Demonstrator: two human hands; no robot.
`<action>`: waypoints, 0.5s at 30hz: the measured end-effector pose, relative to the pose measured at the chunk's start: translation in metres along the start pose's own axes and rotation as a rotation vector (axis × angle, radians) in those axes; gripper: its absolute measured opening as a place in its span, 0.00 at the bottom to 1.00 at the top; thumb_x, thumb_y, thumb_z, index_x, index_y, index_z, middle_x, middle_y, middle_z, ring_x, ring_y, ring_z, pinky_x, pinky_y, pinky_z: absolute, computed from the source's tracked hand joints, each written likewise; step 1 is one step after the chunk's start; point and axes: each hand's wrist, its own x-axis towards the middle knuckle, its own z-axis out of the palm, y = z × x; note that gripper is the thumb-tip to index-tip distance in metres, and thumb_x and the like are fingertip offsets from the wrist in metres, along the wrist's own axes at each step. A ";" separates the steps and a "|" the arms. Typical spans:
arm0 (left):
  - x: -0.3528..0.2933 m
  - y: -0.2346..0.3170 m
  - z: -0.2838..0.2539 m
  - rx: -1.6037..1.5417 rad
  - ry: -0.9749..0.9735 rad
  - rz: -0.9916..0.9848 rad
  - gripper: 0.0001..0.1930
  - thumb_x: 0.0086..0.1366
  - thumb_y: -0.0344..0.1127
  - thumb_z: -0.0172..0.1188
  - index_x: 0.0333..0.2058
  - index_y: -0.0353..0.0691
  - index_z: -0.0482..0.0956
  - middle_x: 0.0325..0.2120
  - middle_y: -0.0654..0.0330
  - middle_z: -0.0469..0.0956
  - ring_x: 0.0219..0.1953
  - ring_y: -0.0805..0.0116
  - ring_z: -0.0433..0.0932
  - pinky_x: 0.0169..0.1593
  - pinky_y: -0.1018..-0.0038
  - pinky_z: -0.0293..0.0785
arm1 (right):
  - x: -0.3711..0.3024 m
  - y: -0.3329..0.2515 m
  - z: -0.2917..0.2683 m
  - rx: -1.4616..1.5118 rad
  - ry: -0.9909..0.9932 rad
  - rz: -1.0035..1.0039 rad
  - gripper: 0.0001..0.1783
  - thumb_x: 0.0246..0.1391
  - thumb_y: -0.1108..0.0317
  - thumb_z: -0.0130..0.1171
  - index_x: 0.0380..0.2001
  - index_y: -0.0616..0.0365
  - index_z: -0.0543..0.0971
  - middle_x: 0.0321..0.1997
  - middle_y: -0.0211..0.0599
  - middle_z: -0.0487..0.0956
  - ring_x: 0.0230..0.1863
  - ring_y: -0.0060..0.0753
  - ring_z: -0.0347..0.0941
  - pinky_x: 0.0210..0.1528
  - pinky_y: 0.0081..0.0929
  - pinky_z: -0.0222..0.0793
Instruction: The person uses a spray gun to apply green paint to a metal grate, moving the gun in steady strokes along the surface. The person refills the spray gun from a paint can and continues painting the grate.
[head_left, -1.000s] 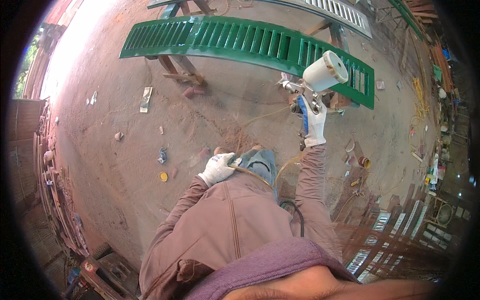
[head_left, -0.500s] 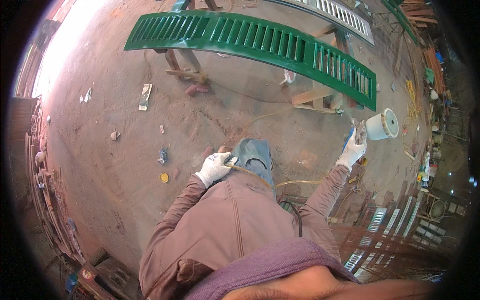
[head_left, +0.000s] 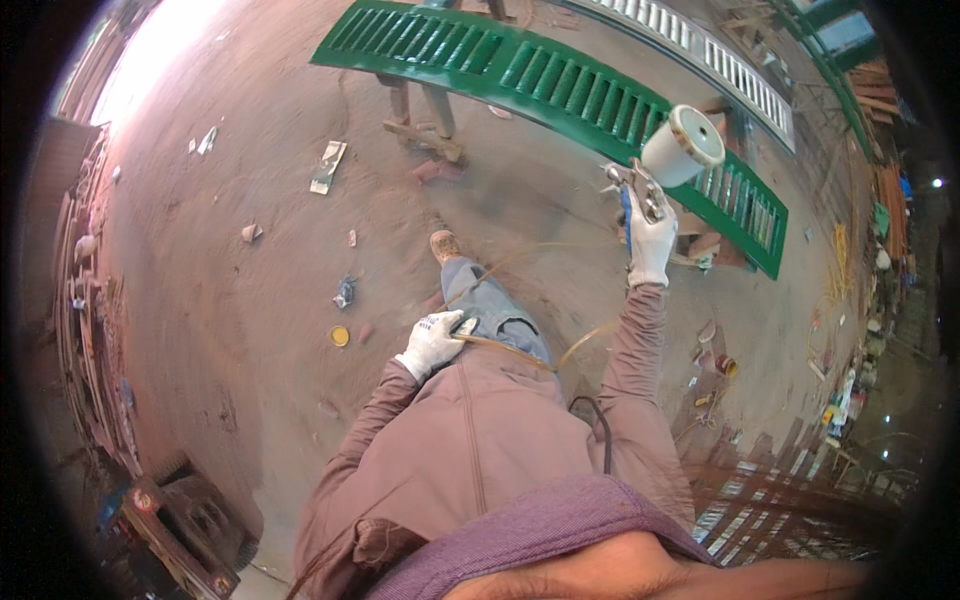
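Observation:
My gloved right hand (head_left: 652, 245) is closed around a paint spray gun (head_left: 632, 190), its white cup (head_left: 670, 150) up at the right. The gun is held out in front of a long green slatted panel (head_left: 505, 60), overlapping its near edge in view; the gap between them is hard to judge. The panel's wet-looking paint shines. At my waist, my gloved left hand (head_left: 432, 342) is closed on a thin yellowish hose (head_left: 508, 350), which runs across my front toward the right.
Wooden trestle legs (head_left: 440, 115) stand under the panel. Behind it lies a pale slatted panel (head_left: 690, 35). Scattered over the dirt floor are a yellow lid (head_left: 340, 336), crumpled scraps (head_left: 344, 292) and a flat strip (head_left: 327, 167). Stacked timber (head_left: 90, 330) lines the left side.
My right hand has swung the spray gun left and forward, from beyond the panel's right end to in front of its slats. A foot has come into sight ahead. My left hand stays at my waist.

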 end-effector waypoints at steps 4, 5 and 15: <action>-0.003 -0.021 -0.008 -0.014 0.099 -0.040 0.21 0.65 0.50 0.55 0.41 0.36 0.81 0.37 0.47 0.81 0.41 0.48 0.80 0.44 0.61 0.75 | 0.020 -0.032 0.064 0.292 -0.118 0.067 0.15 0.56 0.69 0.64 0.47 0.61 0.79 0.28 0.29 0.81 0.22 0.17 0.75 0.24 0.19 0.72; -0.001 -0.024 -0.013 -0.025 0.093 -0.058 0.20 0.65 0.50 0.55 0.40 0.36 0.81 0.36 0.46 0.81 0.40 0.47 0.79 0.43 0.61 0.75 | 0.023 -0.032 0.072 0.399 -0.162 0.146 0.15 0.56 0.69 0.64 0.47 0.61 0.78 0.28 0.30 0.81 0.22 0.18 0.75 0.24 0.19 0.72; 0.040 -0.058 -0.094 -0.034 -0.025 -0.010 0.18 0.66 0.49 0.53 0.31 0.38 0.77 0.30 0.48 0.79 0.36 0.44 0.77 0.38 0.58 0.72 | 0.006 -0.055 0.036 0.248 0.071 0.225 0.15 0.58 0.69 0.62 0.48 0.59 0.80 0.35 0.30 0.82 0.28 0.15 0.75 0.26 0.17 0.69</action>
